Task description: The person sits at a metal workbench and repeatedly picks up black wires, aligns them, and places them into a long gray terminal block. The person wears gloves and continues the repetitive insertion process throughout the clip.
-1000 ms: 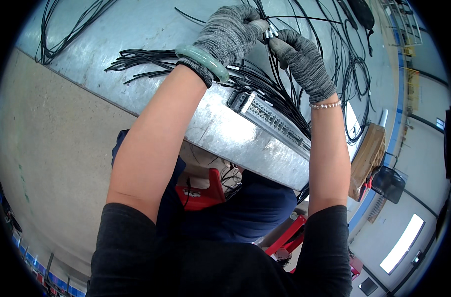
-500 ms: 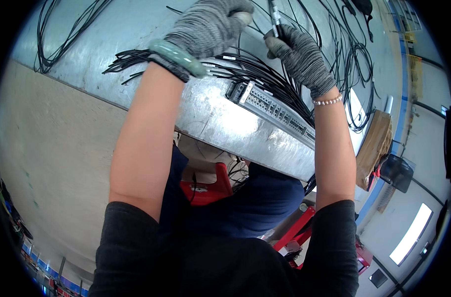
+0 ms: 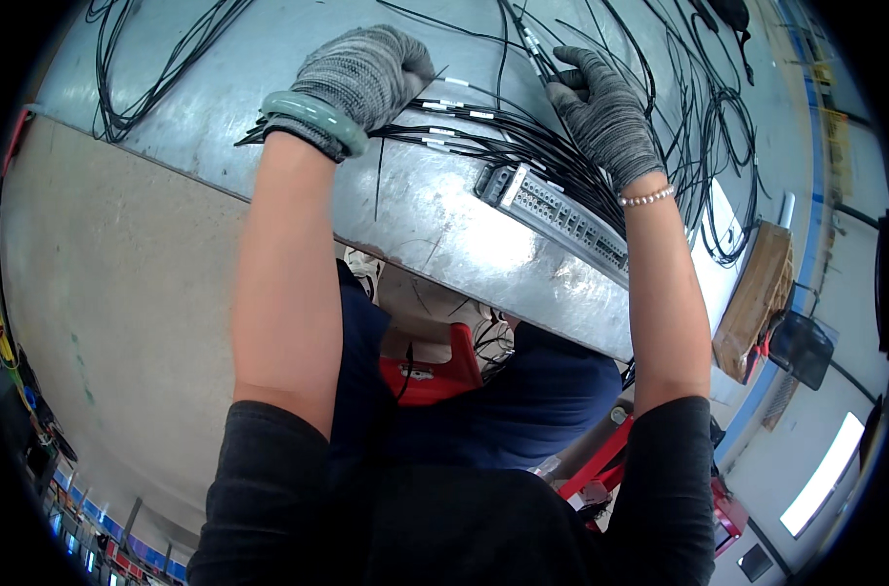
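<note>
My left hand (image 3: 366,78), in a grey knit glove, is closed in a fist around a thin black cable (image 3: 483,92) with a white label just beyond the fingers. My right hand (image 3: 605,112), gloved the same way, has its fingers apart beside several labelled black cables (image 3: 534,49); nothing shows in its grip. Below the hands, a bundle of black cables (image 3: 454,140) with white labels lies across the metal table, its left ends partly behind my left wrist. A grey terminal block strip (image 3: 561,220) lies in front of the bundle, its right end hidden behind my right forearm.
The metal table (image 3: 415,205) has a bent front edge over my lap. Loose black cables (image 3: 137,88) lie at the far left, with more coils (image 3: 723,117) at the right. A cardboard box (image 3: 754,298) stands past the right edge. Red seat parts (image 3: 430,381) show below.
My left hand has moved left and down, now with a labelled cable trailing from the fist. My right hand's fingers have opened away from the cables they were pinching.
</note>
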`<state>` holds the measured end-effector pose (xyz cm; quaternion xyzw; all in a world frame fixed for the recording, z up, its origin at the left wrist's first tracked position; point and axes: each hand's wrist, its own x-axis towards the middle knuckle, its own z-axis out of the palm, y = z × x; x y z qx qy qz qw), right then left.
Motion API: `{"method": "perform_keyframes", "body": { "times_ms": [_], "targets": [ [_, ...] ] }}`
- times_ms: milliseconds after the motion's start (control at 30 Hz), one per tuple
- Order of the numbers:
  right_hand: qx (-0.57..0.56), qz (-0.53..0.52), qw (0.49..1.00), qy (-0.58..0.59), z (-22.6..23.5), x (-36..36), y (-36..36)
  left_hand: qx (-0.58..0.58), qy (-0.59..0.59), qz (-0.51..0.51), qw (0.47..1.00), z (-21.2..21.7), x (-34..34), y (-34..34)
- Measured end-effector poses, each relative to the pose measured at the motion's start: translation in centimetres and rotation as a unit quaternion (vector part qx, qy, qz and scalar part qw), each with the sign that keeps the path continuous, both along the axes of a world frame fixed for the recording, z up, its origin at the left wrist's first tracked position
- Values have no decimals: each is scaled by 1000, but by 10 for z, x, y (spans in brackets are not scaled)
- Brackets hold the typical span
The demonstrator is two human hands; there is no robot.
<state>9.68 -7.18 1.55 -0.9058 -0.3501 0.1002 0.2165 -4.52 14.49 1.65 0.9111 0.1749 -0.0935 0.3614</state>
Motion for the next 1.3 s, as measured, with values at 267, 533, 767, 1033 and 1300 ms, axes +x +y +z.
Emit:
{"method": "perform_keyframes", "body": {
  "times_ms": [267,533,767,1033,1300],
  "targets": [
    [86,143,984,-64,6,-38,30,-27,-49,-5,998,-10,7,3],
    [18,107,993,45,-10,-31,41,-27,-24,10,999,-14,7,3],
    [48,124,991,0,-13,-24,33,-22,-50,13,998,-20,11,0],
    [-56,96,994,-6,13,-40,17,59,-34,19,997,1,6,-7],
    [-186,170,963,-97,-5,-38,34,77,-155,78,982,22,-2,-13]
  ]
}}
